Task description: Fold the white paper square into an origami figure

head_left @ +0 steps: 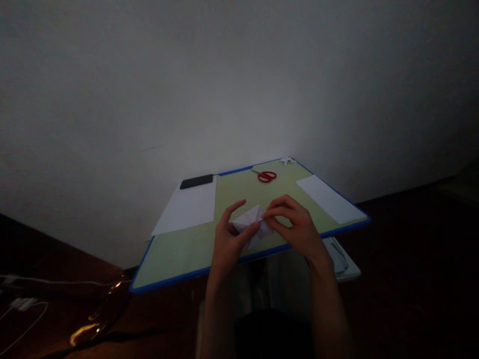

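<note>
We note one folded white paper (256, 214) held in both hands above the near edge of the bench (179, 259). Left hand (228, 239): thumb pressed on the paper's face, index finger raised and apart from it; we cannot tell how the remaining fingers sit behind. Right hand (301, 227): thumb and index fingertips together, clamped on the paper's right side.

On the bench we record red-handled scissors (267, 176), lying beyond the hands near the far edge. At the far right corner sits a small folded paper piece (287, 160), pointed in outline. To the left lies a large white sheet (190, 209), with a dark flat object (196, 181) across its far end. To the right we find a narrower white sheet (331, 199), close along the bench's blue edge. Lighting is dim; fine creases are hard for us to read.
</note>
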Tool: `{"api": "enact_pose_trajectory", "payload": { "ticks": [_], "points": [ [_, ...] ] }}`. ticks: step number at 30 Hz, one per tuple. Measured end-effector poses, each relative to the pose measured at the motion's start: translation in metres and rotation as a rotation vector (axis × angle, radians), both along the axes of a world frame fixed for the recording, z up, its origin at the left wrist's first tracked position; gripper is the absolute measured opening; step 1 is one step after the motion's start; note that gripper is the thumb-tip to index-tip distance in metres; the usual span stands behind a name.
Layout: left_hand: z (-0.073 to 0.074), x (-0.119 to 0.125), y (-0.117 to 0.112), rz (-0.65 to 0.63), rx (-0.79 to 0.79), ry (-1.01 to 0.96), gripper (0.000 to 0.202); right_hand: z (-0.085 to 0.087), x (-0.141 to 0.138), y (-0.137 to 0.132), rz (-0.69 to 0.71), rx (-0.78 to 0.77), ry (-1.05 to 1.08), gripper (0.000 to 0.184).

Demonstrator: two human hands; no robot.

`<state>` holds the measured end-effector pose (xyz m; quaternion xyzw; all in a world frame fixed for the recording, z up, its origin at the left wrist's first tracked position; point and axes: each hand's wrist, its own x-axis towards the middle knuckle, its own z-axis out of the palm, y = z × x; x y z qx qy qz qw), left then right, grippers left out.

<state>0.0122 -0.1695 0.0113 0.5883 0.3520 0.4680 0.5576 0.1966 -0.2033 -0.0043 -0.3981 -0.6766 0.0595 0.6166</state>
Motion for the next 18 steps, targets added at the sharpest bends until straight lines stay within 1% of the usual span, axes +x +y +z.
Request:
{"api": "enact_pose_trajectory", "payload": {
  "ticks": [2,4,6,11,14,18],
  "points": [
    [-0.0027,0.0,0.0024,-0.04,-0.033,-0.021,0.064,-0.0001,-0.0008,0.0005,0.001,0.001,-0.003,0.023],
    [-0.0063,0.0007,0.005,-0.081,-0.048,-0.05,0.045,0.0003,-0.0023,0.001,0.025,-0.003,-0.01,0.023],
    [-0.0093,0.0017,0.0065,-0.113,-0.06,-0.064,0.035,0.001,-0.004,0.0015,0.038,0.001,-0.011,0.023],
    [-0.0101,0.0029,0.005,-0.198,-0.115,-0.104,0.036,0.0029,-0.0058,0.0008,0.048,-0.003,0.021,0.023],
    [-0.0095,0.0038,0.0046,-0.206,-0.114,-0.112,0.036,0.005,-0.0055,-0.0023,0.088,-0.021,0.043,0.025],
    [-0.0095,0.0048,0.0063,-0.194,-0.086,-0.118,0.037,0.0069,-0.0052,-0.0044,0.101,-0.03,0.082,0.018]
  ]
}}
